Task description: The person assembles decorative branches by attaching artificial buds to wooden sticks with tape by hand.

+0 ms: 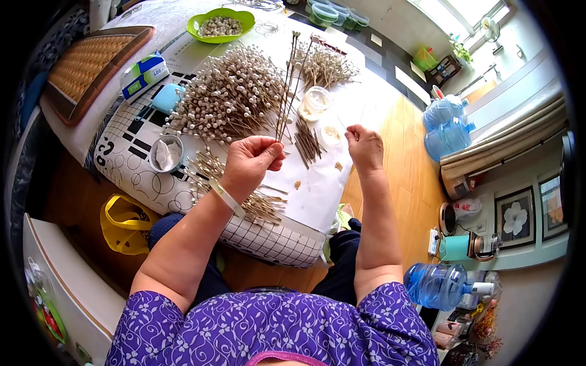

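Left hand (pixel 251 160) pinching long thin brown stems (pixel 286 91) above the white-covered table (pixel 305 204); right hand (pixel 365 148) curled, contents indeterminable. White-headed brown stems (pixel 229 88), heaped, appear done; bare brown sticks (pixel 307 143) apparently remain.

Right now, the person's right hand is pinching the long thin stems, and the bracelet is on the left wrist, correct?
Not quite: the head view shows the left hand pinching the long thin stems, not the right hand. The bracelet is where you say.

a few slender brown stems (pixel 285 97) (knobbed at the top) rise, slightly tilted, from the left fingers (pixel 268 155).
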Motion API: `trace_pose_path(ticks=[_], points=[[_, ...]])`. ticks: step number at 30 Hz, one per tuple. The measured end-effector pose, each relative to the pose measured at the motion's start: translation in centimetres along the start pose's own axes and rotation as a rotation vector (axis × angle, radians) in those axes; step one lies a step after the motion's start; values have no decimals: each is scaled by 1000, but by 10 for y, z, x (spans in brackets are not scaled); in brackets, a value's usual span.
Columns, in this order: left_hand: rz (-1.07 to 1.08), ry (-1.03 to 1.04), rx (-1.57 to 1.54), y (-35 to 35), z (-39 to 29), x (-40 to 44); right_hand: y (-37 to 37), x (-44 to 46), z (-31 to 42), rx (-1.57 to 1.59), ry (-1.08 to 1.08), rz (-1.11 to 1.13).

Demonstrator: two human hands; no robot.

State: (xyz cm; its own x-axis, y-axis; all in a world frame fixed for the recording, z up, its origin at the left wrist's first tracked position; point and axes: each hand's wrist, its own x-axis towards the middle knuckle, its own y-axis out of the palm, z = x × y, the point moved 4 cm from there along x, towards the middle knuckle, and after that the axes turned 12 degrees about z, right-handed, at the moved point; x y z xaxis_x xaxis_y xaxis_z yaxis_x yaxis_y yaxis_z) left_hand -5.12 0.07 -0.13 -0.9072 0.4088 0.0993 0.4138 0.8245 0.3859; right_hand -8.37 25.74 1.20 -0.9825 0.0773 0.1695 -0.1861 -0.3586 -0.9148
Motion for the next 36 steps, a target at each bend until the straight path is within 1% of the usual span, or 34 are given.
trace_pose_path(ticks=[1,3,4,7,9,11,13,14,17,18,19,21,22,23,25,26,27,29,31,34,36], points=[[0,0,-6,0,2,1,-7,5,7,-2,-6,-2],[12,8,10,0,3,3,-22,18,26,-107,-216,-184],[3,9,2,1,3,3,-22,30,32,-176,-228,-175],[-22,19,-17,-3,2,3,-19,72,49,-419,-266,23],[-25,18,-27,-3,1,4,-14,95,62,-486,-308,204],[-21,7,-37,-4,2,4,0,116,59,-177,-124,285],[-28,6,-30,-6,0,5,4,115,90,-711,-252,477],[-26,1,-34,-7,-1,6,9,117,93,-783,-279,563],[-34,5,-48,-10,-2,6,17,117,96,-749,-255,594],[-30,8,-61,-10,-3,6,9,112,105,-612,-165,603],[-23,12,-74,-10,-4,6,9,112,106,-614,-170,604],[-33,17,-74,-12,-5,6,9,111,101,-822,-250,722],[-35,19,-67,-13,-6,6,9,114,95,-769,-284,627],[-33,20,-62,-13,-7,6,5,112,86,-774,-277,624],[-30,28,-67,-14,-6,6,-14,103,81,-586,-351,372],[-29,20,-75,-14,-5,6,-19,99,69,-612,-438,235],[-27,10,-86,-13,-5,5,-25,85,67,-622,-437,233],[-10,9,-100,-10,-5,5,-49,45,67,-351,-426,55],[3,-22,-158,-7,-3,2,-61,4,77,-20,-441,-58],[42,-69,-166,-4,-1,-4,-53,-46,90,387,-358,-29],[66,-116,-161,-2,3,-7,-40,-63,93,491,-355,10]])
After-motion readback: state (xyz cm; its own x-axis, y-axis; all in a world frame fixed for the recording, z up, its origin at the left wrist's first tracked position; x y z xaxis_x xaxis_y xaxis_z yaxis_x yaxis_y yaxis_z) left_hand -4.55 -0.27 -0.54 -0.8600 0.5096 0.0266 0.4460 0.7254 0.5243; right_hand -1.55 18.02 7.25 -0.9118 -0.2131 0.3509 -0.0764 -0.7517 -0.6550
